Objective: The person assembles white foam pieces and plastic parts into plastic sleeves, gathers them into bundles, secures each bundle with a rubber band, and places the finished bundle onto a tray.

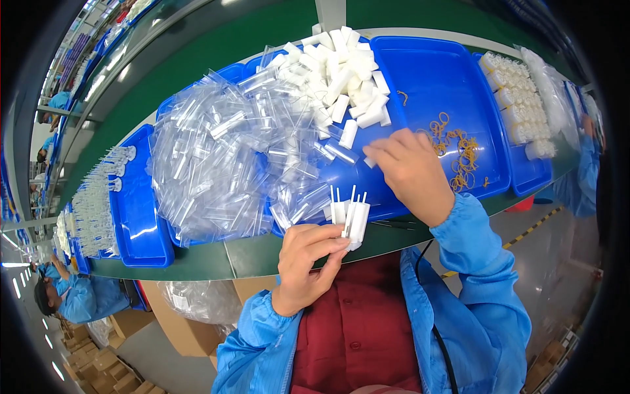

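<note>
My left hand (308,257) is closed around the lower end of a small bundle of white pieces with thin white rods (354,217). The rods point up and away from me, above the near edge of a blue tray. My right hand (410,167) hangs over that tray, its fingers curled and slightly blurred. At its fingertips shows a small pale piece whose kind I cannot make out. Just beyond lies a heap of white foam-like blocks (341,79). Left of them, clear plastic sleeves (210,157) are piled high.
Yellowish rubber bands (462,157) lie in the blue tray (420,59) on the right. Bundled white pieces (518,98) stand farther right. At left are another blue tray (141,217) and rows of clear stemmed parts (95,203). Co-workers in blue sit at both sides.
</note>
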A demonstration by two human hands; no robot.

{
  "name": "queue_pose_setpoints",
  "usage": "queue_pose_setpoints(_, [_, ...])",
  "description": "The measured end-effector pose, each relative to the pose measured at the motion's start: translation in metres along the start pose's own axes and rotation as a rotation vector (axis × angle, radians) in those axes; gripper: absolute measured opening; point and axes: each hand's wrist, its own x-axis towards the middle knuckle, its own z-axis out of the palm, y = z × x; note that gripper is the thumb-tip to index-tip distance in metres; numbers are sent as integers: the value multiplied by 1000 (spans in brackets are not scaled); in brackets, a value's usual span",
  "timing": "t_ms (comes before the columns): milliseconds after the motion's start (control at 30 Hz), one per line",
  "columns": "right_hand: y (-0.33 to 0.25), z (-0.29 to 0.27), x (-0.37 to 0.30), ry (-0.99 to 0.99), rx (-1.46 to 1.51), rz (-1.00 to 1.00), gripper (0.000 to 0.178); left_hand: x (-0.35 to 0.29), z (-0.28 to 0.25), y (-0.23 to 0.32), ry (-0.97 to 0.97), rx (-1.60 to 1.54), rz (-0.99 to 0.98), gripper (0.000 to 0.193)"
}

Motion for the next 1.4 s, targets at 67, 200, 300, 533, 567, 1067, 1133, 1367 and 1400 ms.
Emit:
queue_pose_setpoints(67, [0,0,-2,-91,-131,-49,30,0,-1,0,5,24,-12,37])
queue_pose_setpoints(200, [-9,-16,-1,-222,318,244,24,2,-6,0,1,55,-12,37])
queue_pose_setpoints(300, [-24,-22,3,-32,1095,626,22,1,-7,1,-60,83,24,36])
queue_pose_setpoints(533, [-33,-8,-7,-72,1477,709,21,1,-6,1,-141,103,78,38])
queue_pose_setpoints(567, [-33,-7,-6,-65,1446,697,21,2,-7,1,-139,111,78,38])
queue_pose_setpoints(1067, [-53,12,-28,28,1061,235,14,-2,-7,-10,20,158,47,39])
queue_pose_setpoints(1133, [-56,14,-27,58,1094,244,14,-6,-8,-7,9,155,38,38])
queue_pose_setpoints(1367, [-5,-1,29,47,219,24,25,-3,-5,1,57,133,-6,38])
queue_pose_setpoints(1400, [2,7,33,42,74,-52,26,-3,-5,1,54,130,1,38])
